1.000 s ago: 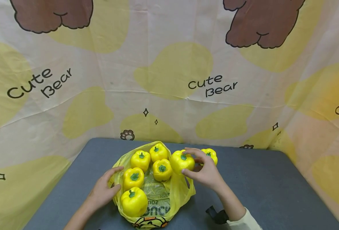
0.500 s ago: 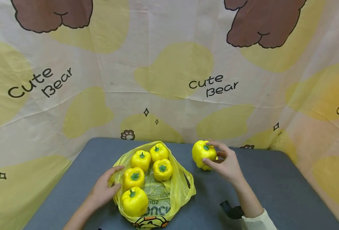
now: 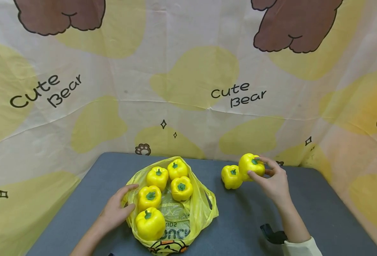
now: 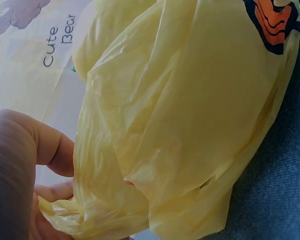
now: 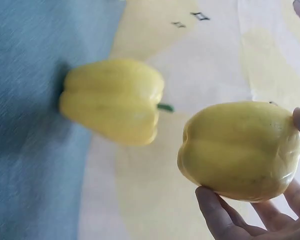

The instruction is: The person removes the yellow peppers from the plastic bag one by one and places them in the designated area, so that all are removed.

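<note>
My right hand point(image 3: 275, 181) holds a yellow bell pepper point(image 3: 248, 166) by its sides, up over the right of the table. In the right wrist view the thumb and fingers press round this bell pepper point(image 5: 240, 150). Another yellow bell pepper point(image 3: 231, 177) stands upright on the table just left of it. At the left rim of a yellow plastic bag point(image 3: 202, 209), my left hand point(image 3: 114, 210) grips the edge, with fingers and thumb over it. Thin plastic folds point(image 4: 100, 210) hide part of those fingers in the left wrist view. Several yellow bell peppers point(image 3: 150, 224) sit inside the bag's open mouth.
A grey table point(image 3: 303, 206) lies under everything. Behind it hangs a cloth backdrop point(image 3: 188, 78) printed with bears and yellow patches. A black strap point(image 3: 273, 234) shows at my right wrist.
My right hand has carried its bell pepper right, away from the bag and past the bell pepper standing on the table. My left hand has stayed at the bag's rim.
</note>
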The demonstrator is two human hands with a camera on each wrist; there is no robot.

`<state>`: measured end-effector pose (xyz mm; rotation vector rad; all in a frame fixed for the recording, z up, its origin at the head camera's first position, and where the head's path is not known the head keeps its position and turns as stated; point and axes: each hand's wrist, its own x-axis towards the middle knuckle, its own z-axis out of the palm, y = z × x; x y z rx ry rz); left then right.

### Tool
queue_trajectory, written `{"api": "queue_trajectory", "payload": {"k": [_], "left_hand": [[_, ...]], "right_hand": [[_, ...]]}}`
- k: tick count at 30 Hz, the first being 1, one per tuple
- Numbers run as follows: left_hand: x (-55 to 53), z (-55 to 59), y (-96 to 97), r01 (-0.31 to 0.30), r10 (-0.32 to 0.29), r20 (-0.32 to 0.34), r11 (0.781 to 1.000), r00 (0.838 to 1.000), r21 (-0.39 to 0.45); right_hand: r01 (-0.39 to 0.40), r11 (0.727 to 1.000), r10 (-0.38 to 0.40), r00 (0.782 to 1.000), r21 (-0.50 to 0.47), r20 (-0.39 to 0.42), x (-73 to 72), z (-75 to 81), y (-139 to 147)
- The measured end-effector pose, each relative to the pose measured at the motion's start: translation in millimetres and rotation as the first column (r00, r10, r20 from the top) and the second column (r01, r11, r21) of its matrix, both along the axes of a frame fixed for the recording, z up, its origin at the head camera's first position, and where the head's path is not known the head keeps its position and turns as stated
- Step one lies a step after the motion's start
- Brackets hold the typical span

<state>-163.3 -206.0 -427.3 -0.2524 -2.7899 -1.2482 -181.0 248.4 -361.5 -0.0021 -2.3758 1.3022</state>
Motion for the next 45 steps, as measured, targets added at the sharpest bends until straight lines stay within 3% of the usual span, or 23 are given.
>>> {"api": "queue_trajectory", "payload": {"k": [6, 15, 34, 45], "left_hand": [[-0.3, 0.5, 1.0, 0.002, -0.002, -0.016, 1.0, 1.0, -0.001], [-1.0, 0.4, 1.8, 0.003, -0.004, -0.04, 1.0, 0.999, -0.013], [3.1, 0.1, 2.7, -0.011, 0.009, -0.066, 0.999, 0.998, -0.034], [3.1, -1.4, 2.3, -0.015, 0.014, -0.072, 1.0, 0.997, -0.022]], "right_hand": [[0.066, 0.998, -0.066, 0.998, 0.01, 0.006, -5.9, -13.3, 14.1], [0.14, 0.987, -0.148, 0.983, 0.082, 0.111, -18.3, -31.9, 23.1], [0.1, 0.985, -0.133, 0.96, 0.142, 0.248, -37.0, -63.5, 30.7], [0.068, 0.987, -0.111, 0.942, 0.146, 0.316, -37.2, -68.0, 28.3]]}}
